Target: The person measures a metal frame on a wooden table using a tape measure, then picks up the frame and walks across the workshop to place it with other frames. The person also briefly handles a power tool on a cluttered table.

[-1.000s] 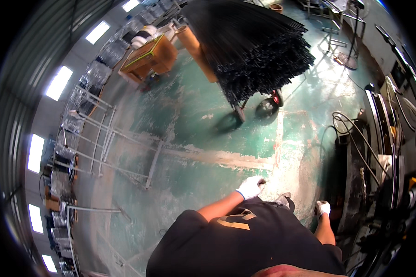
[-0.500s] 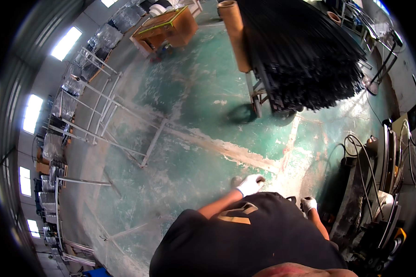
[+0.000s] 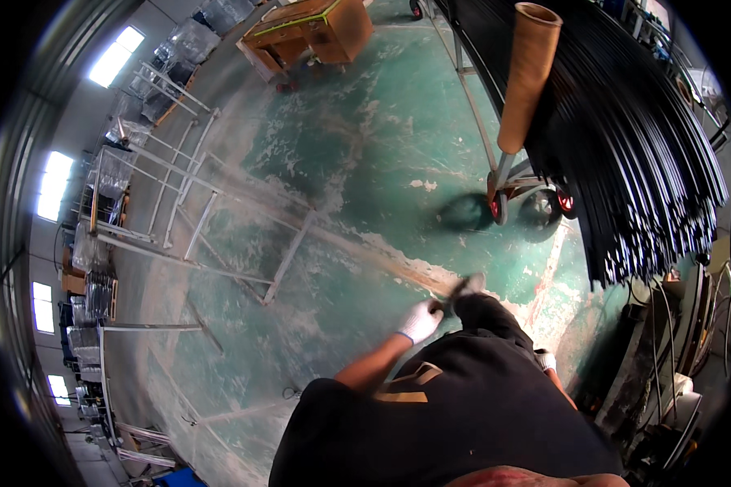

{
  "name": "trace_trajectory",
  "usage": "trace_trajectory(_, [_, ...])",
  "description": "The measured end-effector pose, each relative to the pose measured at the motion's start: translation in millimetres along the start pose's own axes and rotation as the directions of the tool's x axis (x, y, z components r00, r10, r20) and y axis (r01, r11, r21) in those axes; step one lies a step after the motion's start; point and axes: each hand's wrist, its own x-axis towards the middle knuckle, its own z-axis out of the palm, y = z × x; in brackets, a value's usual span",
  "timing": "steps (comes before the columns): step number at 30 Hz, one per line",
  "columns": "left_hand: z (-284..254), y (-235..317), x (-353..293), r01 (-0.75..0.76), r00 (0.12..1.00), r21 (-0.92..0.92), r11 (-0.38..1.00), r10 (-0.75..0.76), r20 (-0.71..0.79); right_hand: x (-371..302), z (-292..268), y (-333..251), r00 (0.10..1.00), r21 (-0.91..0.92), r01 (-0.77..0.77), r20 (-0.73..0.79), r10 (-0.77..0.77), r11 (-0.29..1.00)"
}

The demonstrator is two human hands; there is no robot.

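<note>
My left hand, in a white glove, hangs in front of my body with its fingers curled in; I see nothing held in it. Beside it, my dark-trousered leg with a blurred shoe steps forward over the green floor. My right hand, gloved in white too, is low at my right side, its fingers mostly hidden behind my dark clothing. Neither hand touches any object that I can see. Ahead to the right, a wheeled rack carries a large stack of long black bars.
A brown cardboard tube stands upright at the rack's corner. Metal frames lie at the left. A wooden desk stands far ahead. Machinery with hanging cables lines the right side. Wrapped goods sit along the left wall.
I have moved forward: the rack and its black bars appear nearer and farther right. A leg has come out in front, and my right hand has gone partly behind my body.
</note>
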Motion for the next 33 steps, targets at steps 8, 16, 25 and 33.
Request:
trace_trajectory(8, [-124.8,-13.3,127.2,0.128,0.992,-0.032,0.991,-0.127,0.021,138.5,3.3,-241.8,0.98,0.168,0.0,0.195,-0.033,0.986])
trace_trajectory(16, [-313.8,21.6,265.4,0.253,0.905,-0.11,0.961,-0.275,-0.325,282.2,-70.9,-564.2,0.853,-0.106,0.521,0.022,-0.522,0.847])
trace_trajectory(25, [-386.8,-32.8,490.3,0.022,0.997,-0.228,0.973,-0.004,0.077,356.7,-131.3,-847.1,0.879,-0.014,0.477,0.012,-0.477,0.879])
trace_trajectory(33, [-607.0,-8.7,733.5,-0.002,0.961,-0.223,0.975,-0.06,-0.271,402.6,-149.8,-900.2,1.0,0.172,-0.008,-0.01,0.01,0.985])
